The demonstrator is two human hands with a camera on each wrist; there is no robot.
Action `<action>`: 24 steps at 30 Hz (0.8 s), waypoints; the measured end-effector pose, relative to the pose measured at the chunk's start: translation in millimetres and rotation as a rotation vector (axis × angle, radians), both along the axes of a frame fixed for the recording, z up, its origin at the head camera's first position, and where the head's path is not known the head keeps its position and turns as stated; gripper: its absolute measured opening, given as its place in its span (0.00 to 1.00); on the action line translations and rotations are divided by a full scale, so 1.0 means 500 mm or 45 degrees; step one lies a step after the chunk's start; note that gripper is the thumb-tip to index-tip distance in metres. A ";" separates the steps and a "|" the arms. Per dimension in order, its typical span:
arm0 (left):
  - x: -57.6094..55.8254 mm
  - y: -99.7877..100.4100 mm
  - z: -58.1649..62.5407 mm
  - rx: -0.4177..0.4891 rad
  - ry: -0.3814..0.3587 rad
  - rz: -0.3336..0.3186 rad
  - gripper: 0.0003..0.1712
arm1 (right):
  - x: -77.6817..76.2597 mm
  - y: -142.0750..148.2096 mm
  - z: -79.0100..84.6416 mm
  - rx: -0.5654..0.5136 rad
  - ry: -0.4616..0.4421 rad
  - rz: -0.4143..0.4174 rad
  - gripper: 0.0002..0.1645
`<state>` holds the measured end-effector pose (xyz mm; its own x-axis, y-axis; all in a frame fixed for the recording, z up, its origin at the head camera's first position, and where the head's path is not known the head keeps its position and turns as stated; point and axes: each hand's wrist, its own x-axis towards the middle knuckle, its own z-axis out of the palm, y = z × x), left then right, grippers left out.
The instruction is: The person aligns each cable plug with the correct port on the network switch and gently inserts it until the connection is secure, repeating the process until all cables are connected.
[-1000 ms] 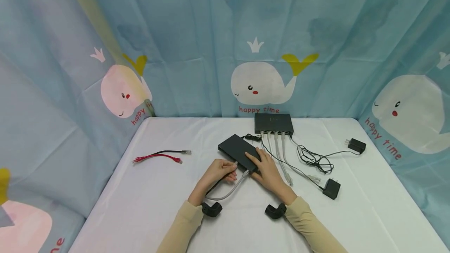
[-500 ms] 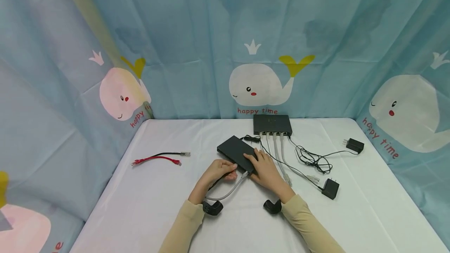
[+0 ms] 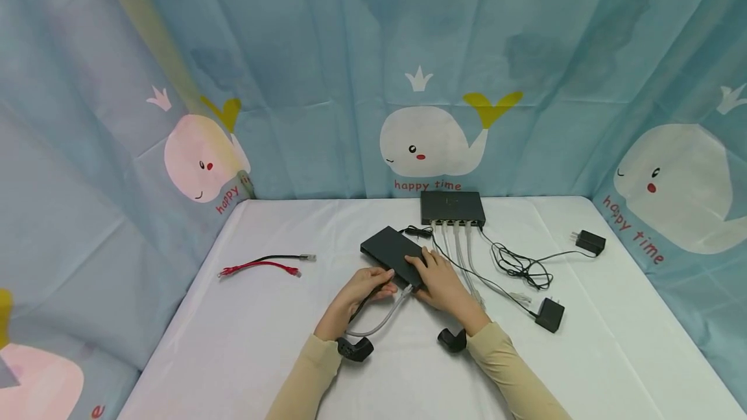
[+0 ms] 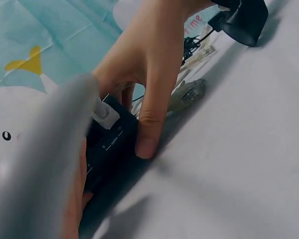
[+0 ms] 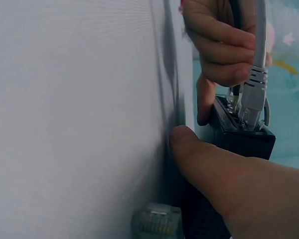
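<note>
A flat black network switch (image 3: 386, 246) lies at an angle on the white table, ports toward the person. At its front edge, my left hand (image 3: 363, 289) pinches the plug end of a black network cable (image 3: 362, 306) between thumb and fingers. In the right wrist view that plug sits right at the ports, partly hidden behind a grey network cable (image 5: 253, 94), which is plugged into the end port. My right hand (image 3: 445, 285) grips the switch's right end, fingers on top and thumb (image 4: 149, 129) along the front side.
A second black switch (image 3: 452, 203) stands at the back with several grey cables in it. Two black power adapters (image 3: 550, 314) with thin cords lie on the right. Red and black short cables (image 3: 262, 266) lie on the left. Behind the table hangs a blue curtain (image 3: 327, 50).
My left hand and wrist shift slightly, the fingers staying at the switch's front edge. The right hand holds its place on the switch after a small shift of the head view.
</note>
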<state>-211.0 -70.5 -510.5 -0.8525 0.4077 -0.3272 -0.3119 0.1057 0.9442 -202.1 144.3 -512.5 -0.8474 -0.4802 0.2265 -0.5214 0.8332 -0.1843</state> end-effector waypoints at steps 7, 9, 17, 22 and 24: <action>-0.003 0.008 -0.012 -0.020 0.003 0.040 0.23 | 0.000 0.002 -0.001 0.010 0.008 0.017 0.43; -0.003 0.009 -0.010 -0.023 0.006 0.040 0.23 | 0.000 0.003 -0.001 0.005 0.015 0.021 0.43; 0.008 0.012 0.026 0.012 -0.008 0.035 0.19 | -0.001 0.003 0.000 0.030 0.041 0.038 0.44; 0.018 0.015 0.041 0.025 0.000 0.031 0.20 | -0.001 0.003 -0.002 0.051 0.054 0.037 0.44; 0.019 0.015 0.040 0.016 0.016 0.034 0.20 | -0.002 0.003 -0.003 0.043 0.057 0.042 0.44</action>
<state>-201.6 -62.8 -490.3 -0.8672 0.3885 -0.3114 -0.3027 0.0853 0.9493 -202.9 145.9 -513.9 -0.8205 -0.5155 0.2471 -0.5555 0.8209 -0.1320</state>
